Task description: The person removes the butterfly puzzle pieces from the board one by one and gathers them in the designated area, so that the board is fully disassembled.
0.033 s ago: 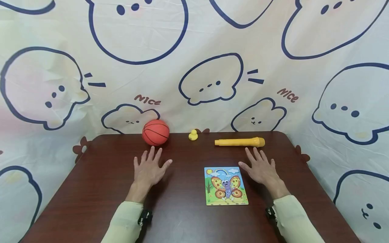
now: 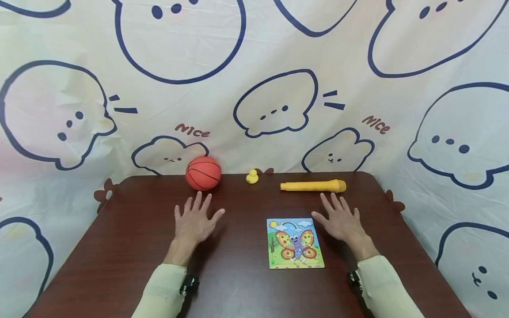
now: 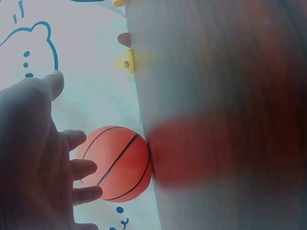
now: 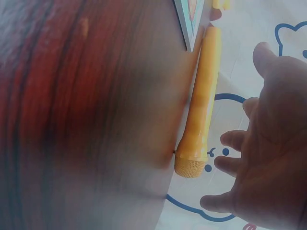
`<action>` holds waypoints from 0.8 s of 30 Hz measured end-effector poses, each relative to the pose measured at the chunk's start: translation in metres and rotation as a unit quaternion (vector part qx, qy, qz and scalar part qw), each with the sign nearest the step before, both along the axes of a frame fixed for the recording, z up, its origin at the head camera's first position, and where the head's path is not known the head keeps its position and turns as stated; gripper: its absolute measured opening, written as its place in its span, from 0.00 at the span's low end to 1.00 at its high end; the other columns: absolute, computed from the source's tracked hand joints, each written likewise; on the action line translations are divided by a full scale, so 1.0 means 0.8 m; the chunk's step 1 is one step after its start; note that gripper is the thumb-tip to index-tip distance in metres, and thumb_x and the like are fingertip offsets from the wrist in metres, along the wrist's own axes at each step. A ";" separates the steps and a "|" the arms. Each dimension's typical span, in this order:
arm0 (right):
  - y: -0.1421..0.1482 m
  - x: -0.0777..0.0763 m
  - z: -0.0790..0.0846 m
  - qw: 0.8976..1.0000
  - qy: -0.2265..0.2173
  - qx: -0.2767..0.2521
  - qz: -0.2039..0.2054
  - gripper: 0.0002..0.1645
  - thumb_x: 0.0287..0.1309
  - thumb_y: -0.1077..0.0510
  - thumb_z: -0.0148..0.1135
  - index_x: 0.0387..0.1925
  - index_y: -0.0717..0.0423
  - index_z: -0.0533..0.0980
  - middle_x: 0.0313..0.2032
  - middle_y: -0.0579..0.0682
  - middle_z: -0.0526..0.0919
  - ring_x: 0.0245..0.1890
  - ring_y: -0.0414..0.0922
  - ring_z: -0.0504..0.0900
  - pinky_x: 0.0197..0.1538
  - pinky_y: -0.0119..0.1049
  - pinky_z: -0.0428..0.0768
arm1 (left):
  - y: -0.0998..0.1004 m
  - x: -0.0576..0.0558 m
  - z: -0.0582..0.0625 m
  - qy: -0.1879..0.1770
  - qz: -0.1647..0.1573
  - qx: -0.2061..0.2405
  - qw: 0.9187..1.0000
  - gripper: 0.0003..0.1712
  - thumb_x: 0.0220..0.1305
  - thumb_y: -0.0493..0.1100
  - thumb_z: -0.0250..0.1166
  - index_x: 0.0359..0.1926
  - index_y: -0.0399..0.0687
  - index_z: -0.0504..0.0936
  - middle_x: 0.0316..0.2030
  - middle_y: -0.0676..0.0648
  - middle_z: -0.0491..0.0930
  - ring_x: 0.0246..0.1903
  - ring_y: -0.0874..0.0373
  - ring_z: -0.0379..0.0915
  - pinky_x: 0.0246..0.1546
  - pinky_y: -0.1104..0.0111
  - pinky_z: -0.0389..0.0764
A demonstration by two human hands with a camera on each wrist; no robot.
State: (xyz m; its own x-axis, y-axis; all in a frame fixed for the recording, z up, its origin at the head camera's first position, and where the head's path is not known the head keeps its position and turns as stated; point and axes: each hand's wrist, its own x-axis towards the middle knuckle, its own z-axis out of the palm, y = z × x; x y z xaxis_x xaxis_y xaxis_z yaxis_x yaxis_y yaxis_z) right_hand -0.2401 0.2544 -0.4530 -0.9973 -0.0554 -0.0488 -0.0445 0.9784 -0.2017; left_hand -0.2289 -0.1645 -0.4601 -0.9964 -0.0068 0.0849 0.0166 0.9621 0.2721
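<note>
My left hand [image 2: 192, 223] is held over the left half of the table with its fingers spread, just in front of a small red basketball [image 2: 203, 173]. In the left wrist view the same basketball [image 3: 117, 163] shows beyond the fingertips. Fingers spread too, my right hand [image 2: 343, 221] is nearest to a yellow toy microphone [image 2: 313, 186] lying sideways behind it. A square butterfly puzzle board [image 2: 296, 244] lies flat to the left of that hand. Between ball and microphone sits a little yellow rubber duck [image 2: 252, 176]. Neither hand holds anything.
The dark brown wooden table [image 2: 234, 291] ends at a back edge, along which ball, duck and microphone stand. Behind it hangs a white cloth [image 2: 274, 53] printed with blue cartoon outlines. Each wrist carries a black strapped device [image 2: 189, 284].
</note>
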 end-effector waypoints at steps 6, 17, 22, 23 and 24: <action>0.006 0.004 -0.003 1.000 0.001 -0.006 -0.002 0.54 0.59 0.20 0.33 0.76 0.47 0.44 0.75 0.63 0.44 0.73 0.68 0.43 0.64 0.75 0.42 | 0.001 0.002 -0.003 -0.004 -0.007 0.007 1.000 0.49 0.62 0.76 0.44 0.75 0.55 0.53 0.75 0.38 0.48 0.72 0.33 0.44 0.66 0.33 0.37; 0.005 0.009 -0.005 1.000 0.000 -0.004 0.001 0.52 0.62 0.23 0.37 0.76 0.47 0.44 0.75 0.64 0.45 0.73 0.68 0.44 0.64 0.75 0.44 | 0.019 0.007 0.005 0.017 -0.033 0.013 0.999 0.47 0.63 0.74 0.47 0.75 0.55 0.53 0.75 0.39 0.49 0.72 0.34 0.46 0.66 0.32 0.38; 0.003 0.012 -0.008 1.000 0.004 -0.002 0.003 0.52 0.61 0.22 0.35 0.77 0.45 0.43 0.75 0.63 0.44 0.73 0.67 0.45 0.64 0.74 0.45 | 0.034 0.010 0.002 0.014 -0.051 0.017 0.998 0.46 0.63 0.74 0.47 0.75 0.59 0.52 0.76 0.42 0.49 0.72 0.36 0.47 0.66 0.33 0.41; 0.001 0.012 -0.008 1.000 0.005 -0.004 0.004 0.52 0.61 0.22 0.35 0.77 0.45 0.43 0.75 0.63 0.44 0.73 0.67 0.45 0.64 0.74 0.45 | 0.037 0.011 0.001 0.013 -0.053 0.019 0.998 0.46 0.63 0.73 0.48 0.75 0.59 0.52 0.76 0.42 0.49 0.72 0.36 0.47 0.66 0.33 0.41; 0.000 0.013 -0.009 1.000 0.006 -0.005 0.005 0.52 0.61 0.22 0.35 0.77 0.44 0.43 0.75 0.63 0.44 0.73 0.67 0.45 0.64 0.74 0.45 | 0.040 0.012 0.001 0.011 -0.056 0.021 0.998 0.46 0.63 0.73 0.49 0.75 0.60 0.52 0.76 0.43 0.49 0.72 0.36 0.48 0.66 0.33 0.41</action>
